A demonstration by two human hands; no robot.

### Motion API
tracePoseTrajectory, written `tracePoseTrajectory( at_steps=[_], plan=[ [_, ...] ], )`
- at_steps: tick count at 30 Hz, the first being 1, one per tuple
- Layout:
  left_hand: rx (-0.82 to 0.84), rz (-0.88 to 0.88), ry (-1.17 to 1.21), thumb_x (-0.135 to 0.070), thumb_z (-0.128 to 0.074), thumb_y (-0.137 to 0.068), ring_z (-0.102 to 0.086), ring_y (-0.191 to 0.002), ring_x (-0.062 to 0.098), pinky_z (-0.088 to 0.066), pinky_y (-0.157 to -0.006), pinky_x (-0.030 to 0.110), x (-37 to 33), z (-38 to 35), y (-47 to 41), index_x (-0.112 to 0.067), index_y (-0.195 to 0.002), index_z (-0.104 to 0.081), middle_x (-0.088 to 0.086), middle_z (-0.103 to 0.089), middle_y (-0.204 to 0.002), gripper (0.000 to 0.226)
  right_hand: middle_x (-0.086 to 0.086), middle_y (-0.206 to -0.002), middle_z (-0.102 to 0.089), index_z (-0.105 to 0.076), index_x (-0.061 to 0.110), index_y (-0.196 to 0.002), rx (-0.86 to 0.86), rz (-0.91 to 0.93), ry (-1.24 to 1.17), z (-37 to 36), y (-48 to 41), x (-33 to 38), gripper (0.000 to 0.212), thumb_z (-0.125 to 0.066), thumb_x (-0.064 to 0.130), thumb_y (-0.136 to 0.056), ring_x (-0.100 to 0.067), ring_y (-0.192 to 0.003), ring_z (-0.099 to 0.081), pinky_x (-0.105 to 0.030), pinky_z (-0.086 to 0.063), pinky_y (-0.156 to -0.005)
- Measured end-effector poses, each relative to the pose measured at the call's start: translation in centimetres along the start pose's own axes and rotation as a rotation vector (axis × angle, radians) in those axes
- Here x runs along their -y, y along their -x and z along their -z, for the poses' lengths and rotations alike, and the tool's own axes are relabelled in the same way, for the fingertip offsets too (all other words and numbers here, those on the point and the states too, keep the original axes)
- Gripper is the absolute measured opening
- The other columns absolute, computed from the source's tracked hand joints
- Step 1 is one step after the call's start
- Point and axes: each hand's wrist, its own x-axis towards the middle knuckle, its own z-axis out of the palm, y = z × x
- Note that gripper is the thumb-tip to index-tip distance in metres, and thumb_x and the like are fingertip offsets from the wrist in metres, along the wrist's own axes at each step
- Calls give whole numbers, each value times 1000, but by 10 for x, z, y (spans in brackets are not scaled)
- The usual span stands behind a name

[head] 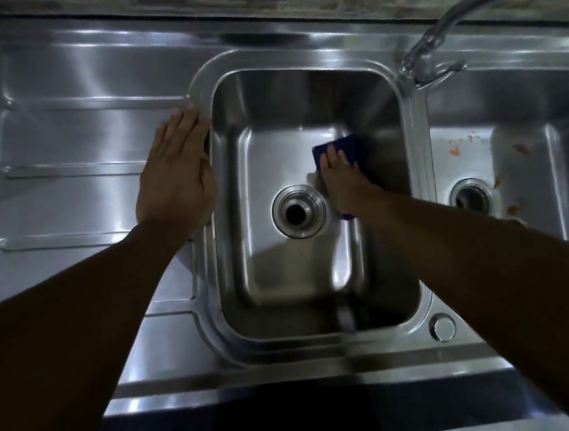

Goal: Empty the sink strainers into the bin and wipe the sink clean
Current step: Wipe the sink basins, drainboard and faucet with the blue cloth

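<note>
Right hand [340, 184] flat on blue cloth [346, 148] in brushed-steel basin [282, 284]

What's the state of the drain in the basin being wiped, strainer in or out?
Out: the drain shows a bare metal ring around an open dark hole, with no basket inside.

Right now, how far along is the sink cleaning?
Done: the left basin looks free of scraps. In hand: the right hand presses a blue cloth onto its floor; the left hand rests flat on the rim. Left: orange scraps dot the right basin.
</note>
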Motion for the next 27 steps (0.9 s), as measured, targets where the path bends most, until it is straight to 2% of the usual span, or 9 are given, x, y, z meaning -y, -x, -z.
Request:
tracePoseTrajectory(
  at_steps=[2,5,7,11,16,20,22,25,27],
  plan=[
    [-6,1,-3,-17,-33,-101,-21,-154,25,-10,-128,38,1,-1,0,-6,-153,-36,13,-30,-162,52,-20,-166,3,-6,1,-156,27,22,11,-16,23,4,77,-54,9,-97,-36,-153,-9,-52,-29,-117],
    [-23,-4,5,-18,-33,-102,-24,-153,26,-11,-128,38,2,-3,2,-5,-151,-38,14,-32,-161,51,-21,-163,-15,-23,5,-154,90,99,71,-46,69,10,78,-63,28,-91,-35,-141,-35,-42,-41,-108],
    [-47,2,27,-19,-34,-102,-26,-152,28,-13,-128,39,0,-2,4,-4,-150,-40,15,-33,-160,51,-19,-154,-34,-42,9,-145,157,129,46,-60,97,16,70,-68,35,-86,-34,-130,-49,-40,-45,-103],
    [-25,15,44,-19,-32,-102,-24,-153,28,-14,-128,41,-5,1,5,-3,-151,-38,15,-32,-161,52,-10,-131,-63,-68,14,-120,242,178,-133,-66,128,23,46,-69,43,-84,-31,-120,-58,-35,-47,-98],
    [58,57,103,-13,-36,-104,-20,-153,30,-12,-128,43,-10,9,0,-2,-150,-39,16,-30,-162,48,-3,-131,-66,-71,28,-123,307,164,-375,-48,138,21,45,-71,48,-83,-25,-121,-59,-31,-48,-100],
    [72,192,197,-9,-44,-100,-43,-135,34,-37,-115,47,-32,17,0,-5,-137,-53,16,-50,-144,38,0,-120,-68,-70,30,-118,357,143,-509,-43,159,30,52,-67,58,-74,-21,-107,-65,-28,-50,-82],
    [37,190,211,-7,-44,-97,-49,-126,33,-40,-111,46,-56,13,22,-4,-130,-57,17,-56,-133,35,-2,-110,-69,-73,24,-109,347,161,-531,-35,173,28,47,-68,55,-75,-22,-102,-67,-29,-54,-79],
    [104,200,256,-1,-48,-92,-38,-142,30,-27,-121,40,-91,-5,66,-8,-130,-60,13,-48,-147,40,-8,-108,-69,-72,17,-106,246,186,-579,-16,201,6,41,-75,45,-76,-24,-97,-68,-32,-58,-81],
    [180,193,239,-2,-48,-92,-35,-146,31,-19,-123,42,-109,-17,87,-8,-129,-61,13,-47,-151,40,-10,-109,-69,-69,12,-110,166,194,-673,-7,223,-14,40,-81,32,-77,-24,-95,-69,-37,-60,-83]
  ],
)
